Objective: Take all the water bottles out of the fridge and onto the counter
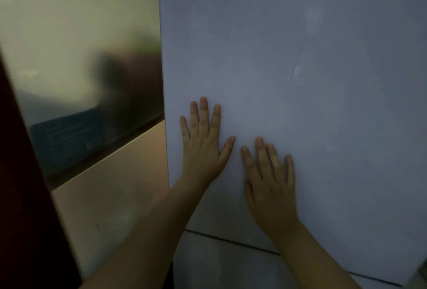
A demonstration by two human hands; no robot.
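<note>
The fridge's upper door [300, 57] is a large pale grey-blue panel that fills the right of the view, and it is closed. My left hand [203, 145] lies flat on it near its left edge, fingers spread and pointing up. My right hand [270, 182] rests flat on the same door just to the right and a little lower, fingers apart. Neither hand holds anything. A dark seam [231, 241] below my hands separates the upper door from a lower door [219, 265]. No water bottle and no counter are in view.
Left of the fridge stands a glossy reflective panel [80, 46] with a dark blue label [69, 136] near its bottom. Below it is a beige surface [111, 196]. A dark reddish-brown edge [23, 196] runs down the far left.
</note>
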